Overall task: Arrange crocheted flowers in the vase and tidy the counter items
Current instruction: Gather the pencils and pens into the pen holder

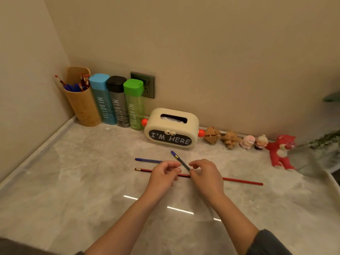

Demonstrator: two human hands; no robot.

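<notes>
My right hand (205, 174) pinches a blue pen (179, 159) near its lower end, and the pen tilts up and to the left. My left hand (162, 174) hovers with curled fingers over a long red pencil (242, 181) lying flat on the marble counter (73, 181). A second blue pen (147, 160) lies flat, its right end reaching my left fingers; I cannot tell whether they hold it. A tan pen holder (82, 107) with pens and pencils stands in the back left corner. A blurred glass shape with greenery (316, 153), maybe the vase, shows at the right edge.
Three "MY BOTTLE" bottles, blue (102, 100), black (117, 102) and green (133, 105), stand against the wall. Beside them sit a cream tissue box (172, 128), two wooden puzzles (212, 135), two small figurines (247, 141) and a red plush bear (280, 151). A wall socket (147, 83) is behind.
</notes>
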